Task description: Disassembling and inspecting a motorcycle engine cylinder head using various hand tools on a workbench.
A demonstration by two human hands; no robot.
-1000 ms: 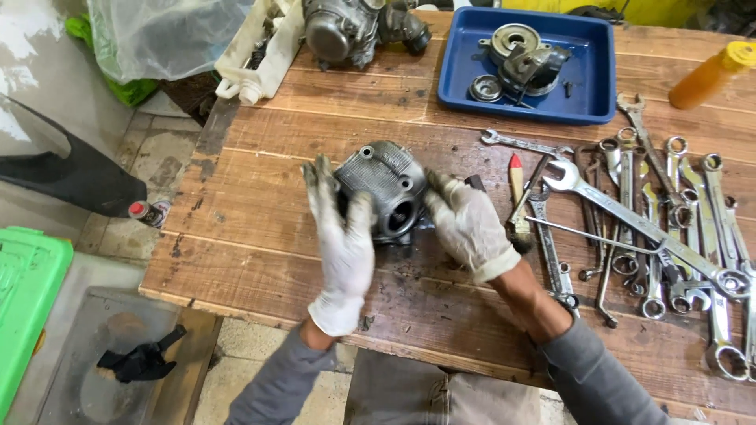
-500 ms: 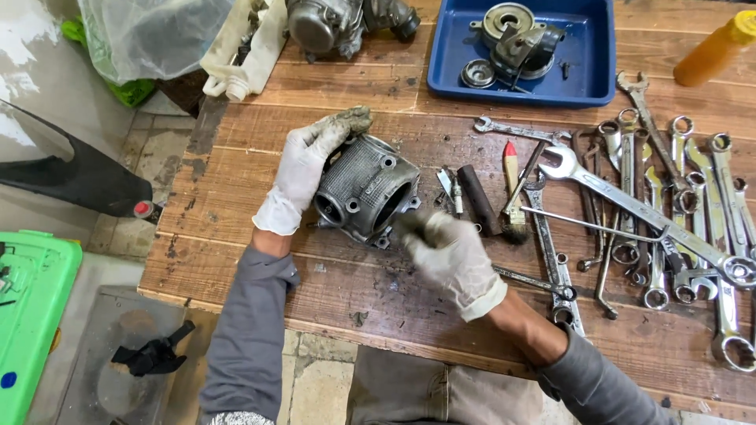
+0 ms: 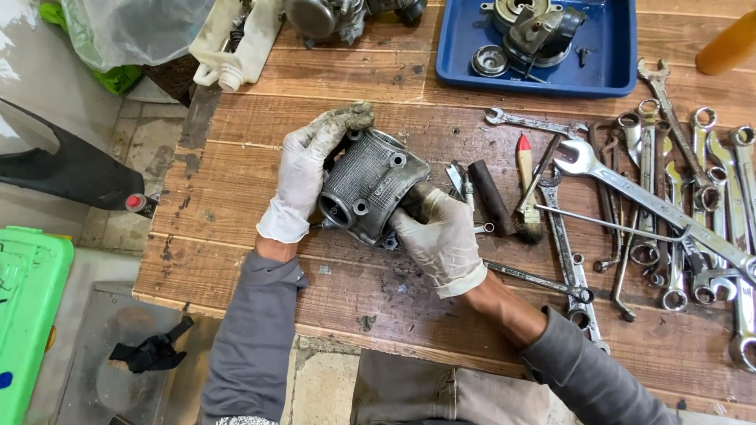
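gripping grey engine cylinder (image 3: 370, 185) w/ both hands, left (image 3: 303, 169), right (image 3: 437, 236), wood bench (image 3: 236, 212)

Orange bottle (image 3: 728, 43) cut by edge; cylinder's (image 3: 370, 185) underside hidden (right hand (image 3: 441, 240) covers).

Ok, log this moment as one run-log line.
left hand: grips engine cylinder | right hand: holds its other side | cylinder: tilted over wooden bench | wrenches: lying right
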